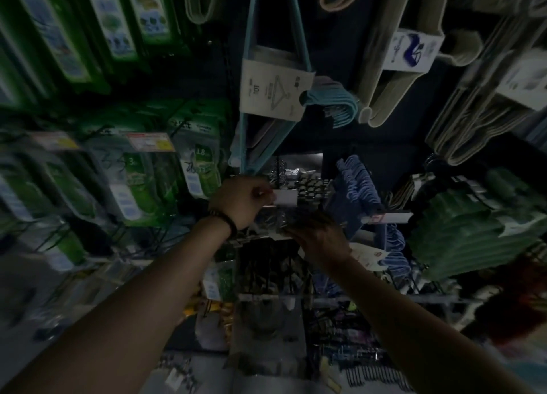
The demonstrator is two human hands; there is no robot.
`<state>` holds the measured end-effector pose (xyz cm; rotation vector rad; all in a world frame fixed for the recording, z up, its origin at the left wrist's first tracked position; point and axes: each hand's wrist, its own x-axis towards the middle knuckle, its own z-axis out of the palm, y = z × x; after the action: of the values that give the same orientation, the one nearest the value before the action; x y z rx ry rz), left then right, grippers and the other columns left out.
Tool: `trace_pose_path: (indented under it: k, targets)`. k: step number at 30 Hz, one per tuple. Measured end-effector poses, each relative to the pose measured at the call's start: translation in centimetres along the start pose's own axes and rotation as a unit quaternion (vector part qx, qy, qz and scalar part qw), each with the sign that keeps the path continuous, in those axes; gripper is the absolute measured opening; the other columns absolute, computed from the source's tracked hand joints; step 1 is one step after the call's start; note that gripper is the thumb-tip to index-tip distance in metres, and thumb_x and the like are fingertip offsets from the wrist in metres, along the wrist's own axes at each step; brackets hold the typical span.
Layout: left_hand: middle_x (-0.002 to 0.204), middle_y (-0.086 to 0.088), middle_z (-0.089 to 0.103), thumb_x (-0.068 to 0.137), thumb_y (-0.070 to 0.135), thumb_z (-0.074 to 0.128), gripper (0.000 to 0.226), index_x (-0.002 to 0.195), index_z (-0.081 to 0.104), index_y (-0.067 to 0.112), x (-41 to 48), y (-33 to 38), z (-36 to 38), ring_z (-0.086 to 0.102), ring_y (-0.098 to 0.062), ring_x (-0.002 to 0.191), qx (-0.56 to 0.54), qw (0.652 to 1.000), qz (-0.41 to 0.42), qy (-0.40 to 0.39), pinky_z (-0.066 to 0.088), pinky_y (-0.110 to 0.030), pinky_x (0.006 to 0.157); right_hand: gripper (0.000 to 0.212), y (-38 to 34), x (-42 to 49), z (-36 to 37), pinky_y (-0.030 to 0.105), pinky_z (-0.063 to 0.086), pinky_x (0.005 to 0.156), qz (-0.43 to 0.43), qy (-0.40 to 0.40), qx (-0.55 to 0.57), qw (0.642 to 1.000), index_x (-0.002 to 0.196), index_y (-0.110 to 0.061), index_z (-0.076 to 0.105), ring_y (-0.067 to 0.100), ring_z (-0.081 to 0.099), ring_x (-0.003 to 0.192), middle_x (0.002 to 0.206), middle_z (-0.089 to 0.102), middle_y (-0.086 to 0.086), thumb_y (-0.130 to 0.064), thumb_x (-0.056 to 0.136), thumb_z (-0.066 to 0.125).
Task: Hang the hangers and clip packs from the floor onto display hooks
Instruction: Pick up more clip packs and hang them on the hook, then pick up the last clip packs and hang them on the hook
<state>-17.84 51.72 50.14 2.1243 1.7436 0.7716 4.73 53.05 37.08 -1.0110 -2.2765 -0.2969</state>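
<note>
Hands up at the display, both raised in front of the rack; light is poor and the frame is blurred.

- left hand (239,201): fingers curled, thumb and fingertips pinching a small white tag (284,199) just beyond the knuckles. Judged to be the tag at a hook's tip, held to steady or lift it so a pack can slide on.
- right hand (321,238): fingers reach forward and up to the underside of a shiny clip pack (270,219), which sits between the two hands, just below the tag. Too dark to tell whether it grips the pack or only props it.
- hung clip packs (313,188): directly beyond the tag, in rows. The spot fits the product, so this is likely the right hook.
- Floor stock is not identifiable below the forearms.

Writing:
- blue hanger bundle (275,77) above the left hand has a card sleeve (273,93) showing a hanger outline and "10", turned sideways.
- green packs (201,162) to the left of the left hand show "18" and "3"; smaller print is unreadable.
- yellow-and-red price tickets (149,142): illegible.
- grey hanger bundles (393,68) up and right of the right hand carry a white label with a blue graphic; no readable text.
</note>
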Motion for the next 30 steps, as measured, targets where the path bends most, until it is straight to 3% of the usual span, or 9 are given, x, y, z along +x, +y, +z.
trace_pose_path:
  k: [8, 13, 15, 16, 20, 23, 26, 28, 30]
  targets:
    - [0.099, 0.011, 0.072, 0.098, 0.044, 0.068, 0.013, 0.098, 0.075, 0.033, -0.8, -0.1, 0.8, 0.063, -0.011, 0.09, -0.008, 0.999, -0.014, 0.033, 0.046, -0.027, 0.074, 0.025, 1.7, 2.6, 1.7, 0.045, 0.056, 0.083, 0.021, -0.002, -0.028, 0.999, 0.11, -0.029, 0.079, 0.033, 0.071, 0.09, 0.095, 0.078, 0.004, -0.032, 0.1, 0.057]
    - [0.092, 0.018, 0.067, 0.096, 0.045, 0.07, 0.006, 0.094, 0.071, 0.04, -1.0, -0.3, 1.3, 0.06, -0.002, 0.085, -0.024, 0.998, -0.023, 0.051, 0.041, -0.013, 0.067, 0.032, 2.4, 3.7, 2.9, 0.041, 0.056, 0.086, 0.112, -0.054, -0.021, 0.992, 0.107, -0.027, 0.081, 0.026, 0.073, 0.093, 0.101, 0.079, 0.002, -0.044, 0.105, 0.054]
    - [0.089, 0.019, 0.066, 0.096, 0.045, 0.07, 0.007, 0.094, 0.072, 0.038, -1.0, -0.2, 1.4, 0.058, -0.001, 0.082, -0.02, 0.998, -0.017, 0.057, 0.042, -0.015, 0.068, 0.01, 2.6, 4.9, 2.4, 0.038, 0.061, 0.071, 0.122, -0.041, -0.027, 0.991, 0.088, -0.014, 0.081, 0.03, 0.074, 0.075, 0.084, 0.077, 0.008, -0.022, 0.084, 0.087]
    - [0.088, 0.019, 0.066, 0.096, 0.045, 0.071, 0.007, 0.092, 0.071, 0.038, -1.1, -0.2, 1.4, 0.058, -0.001, 0.081, -0.017, 0.998, -0.015, 0.06, 0.044, -0.019, 0.069, 0.021, 2.6, 5.5, 2.0, 0.037, 0.06, 0.062, 0.113, -0.018, -0.02, 0.993, 0.078, -0.01, 0.079, 0.031, 0.072, 0.065, 0.075, 0.075, 0.01, -0.01, 0.067, 0.097]
    - [0.092, 0.015, 0.073, 0.095, 0.048, 0.071, 0.009, 0.093, 0.072, 0.038, -1.4, -0.6, 1.6, 0.066, -0.006, 0.086, -0.023, 0.997, -0.029, 0.067, 0.055, -0.029, 0.075, 0.039, 2.8, 6.9, 2.5, 0.035, 0.057, 0.049, 0.137, 0.016, 0.013, 0.99, 0.073, -0.012, 0.081, 0.033, 0.07, 0.057, 0.069, 0.073, 0.01, -0.001, 0.043, 0.103]
    - [0.095, 0.016, 0.074, 0.094, 0.049, 0.072, 0.012, 0.1, 0.075, 0.039, -1.7, -0.6, 2.0, 0.068, -0.006, 0.089, -0.037, 0.996, -0.041, 0.071, 0.059, -0.032, 0.079, 0.038, 3.4, 7.3, 4.3, 0.037, 0.063, 0.06, 0.137, 0.012, 0.009, 0.99, 0.094, -0.008, 0.083, 0.029, 0.073, 0.07, 0.09, 0.075, 0.019, 0.001, 0.059, 0.097]
    - [0.093, 0.017, 0.073, 0.093, 0.048, 0.073, 0.013, 0.099, 0.075, 0.036, -1.9, -0.3, 2.3, 0.068, -0.003, 0.088, -0.056, 0.993, -0.048, 0.088, 0.06, -0.033, 0.08, 0.031, 3.7, 7.9, 4.2, 0.023, 0.06, 0.082, 0.178, 0.048, -0.011, 0.983, 0.117, -0.001, 0.075, 0.009, 0.071, 0.098, 0.126, 0.065, 0.031, 0.004, 0.086, 0.077]
    - [0.095, 0.015, 0.075, 0.092, 0.047, 0.074, 0.016, 0.099, 0.075, 0.034, -2.2, -0.2, 2.3, 0.069, -0.006, 0.09, -0.059, 0.993, -0.046, 0.096, 0.061, -0.036, 0.082, 0.026, 2.5, 8.0, 4.5, 0.05, 0.064, 0.08, 0.192, 0.04, 0.035, 0.98, 0.091, -0.005, 0.082, 0.042, 0.073, 0.103, 0.116, 0.068, 0.033, 0.004, 0.068, 0.088]
    - [0.095, 0.015, 0.075, 0.093, 0.047, 0.074, 0.015, 0.101, 0.076, 0.034, -2.5, -0.3, 2.4, 0.069, -0.005, 0.091, -0.057, 0.993, -0.04, 0.093, 0.061, -0.037, 0.083, 0.024, 2.5, 7.6, 6.1, 0.066, 0.054, 0.09, 0.204, 0.01, -0.062, 0.977, 0.088, -0.016, 0.083, 0.052, 0.062, 0.115, 0.12, 0.066, 0.024, -0.014, 0.067, 0.094]
